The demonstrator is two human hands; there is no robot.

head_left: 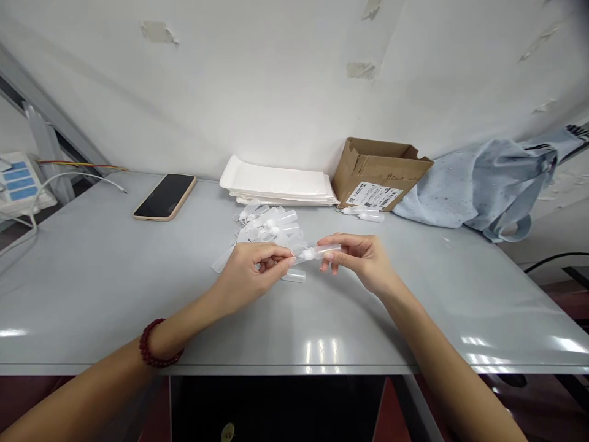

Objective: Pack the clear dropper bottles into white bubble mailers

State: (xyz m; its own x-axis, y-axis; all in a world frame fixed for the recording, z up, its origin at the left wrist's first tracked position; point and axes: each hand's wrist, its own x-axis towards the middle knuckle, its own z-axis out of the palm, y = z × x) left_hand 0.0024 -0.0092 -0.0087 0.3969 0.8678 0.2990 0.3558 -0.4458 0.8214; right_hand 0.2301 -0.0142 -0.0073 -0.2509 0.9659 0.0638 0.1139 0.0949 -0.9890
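A small translucent plastic bottle (pixel 322 250) with a white cap lies sideways between the thumb and fingers of my right hand (pixel 361 261), its cap pointing left. At that cap end, my left hand (pixel 251 267) pinches with thumb and forefinger. A thin line shows by its fingertips, but what exactly they hold is too small to tell. Just behind my hands lies a loose pile of similar bottles (pixel 267 224), some with thin cords or loops. Another clear bottle (pixel 294 276) rests on the grey table (pixel 138 294) beside my left fingertips.
Behind the pile are stacked white padded envelopes (pixel 280 181). An open cardboard box (pixel 380 175) stands right of them, with a few bottles (pixel 363 213) at its foot. Light blue cloth (pixel 473 184) lies farther right. A phone (pixel 165 196) and a white cable (pixel 73 174) are at left.
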